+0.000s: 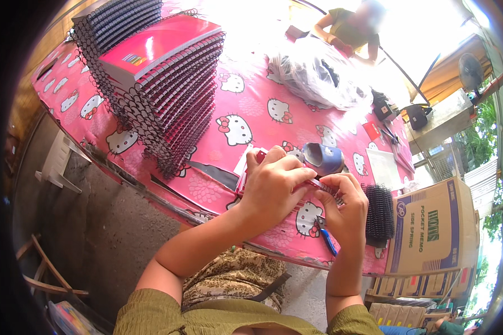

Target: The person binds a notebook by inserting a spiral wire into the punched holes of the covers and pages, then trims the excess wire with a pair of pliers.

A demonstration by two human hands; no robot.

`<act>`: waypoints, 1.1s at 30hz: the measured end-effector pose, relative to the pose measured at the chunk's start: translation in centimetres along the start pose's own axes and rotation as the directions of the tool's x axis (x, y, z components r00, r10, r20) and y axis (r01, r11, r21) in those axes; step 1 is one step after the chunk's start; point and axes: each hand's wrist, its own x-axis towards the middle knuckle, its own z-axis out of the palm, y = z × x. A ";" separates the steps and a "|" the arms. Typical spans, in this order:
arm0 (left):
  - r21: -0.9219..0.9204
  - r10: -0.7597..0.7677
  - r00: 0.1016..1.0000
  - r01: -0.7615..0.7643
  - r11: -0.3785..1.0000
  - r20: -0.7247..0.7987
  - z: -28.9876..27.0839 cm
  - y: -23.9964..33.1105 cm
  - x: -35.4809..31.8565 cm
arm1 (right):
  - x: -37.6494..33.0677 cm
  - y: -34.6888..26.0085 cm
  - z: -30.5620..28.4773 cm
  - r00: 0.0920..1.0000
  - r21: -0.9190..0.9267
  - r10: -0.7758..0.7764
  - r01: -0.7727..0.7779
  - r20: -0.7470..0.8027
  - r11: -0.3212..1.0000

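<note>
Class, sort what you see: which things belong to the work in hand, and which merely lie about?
In use: left hand, right hand, red spiral notebook, black wire coils, stacked red notebooks.
Lying about: blue slipper, clear plastic bag, cardboard box.

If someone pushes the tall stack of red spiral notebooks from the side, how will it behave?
The stack of notebooks would probably feel heavy, being many books high. It already leans, so it may slide or topple. The wire spirals along its side might catch each other and hold it partly together.

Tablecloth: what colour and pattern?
Pink tablecloth with a repeating white cartoon-cat print; clearest in the head view.
</note>
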 end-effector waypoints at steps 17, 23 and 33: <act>-0.014 -0.002 1.000 0.002 1.000 0.009 0.0 0.0 -0.3 | -0.3 0.7 1.0 0.995 0.010 0.027 -0.026 -0.095 1.000; 0.005 0.027 0.997 -0.027 1.000 0.066 -0.4 0.0 0.6 | 3.9 13.0 -2.5 0.987 -0.253 0.083 -0.046 0.140 0.966; -0.114 0.000 0.992 0.014 0.993 0.123 0.8 0.1 1.3 | 0.9 19.6 -0.6 0.944 0.623 0.303 -0.313 0.126 0.716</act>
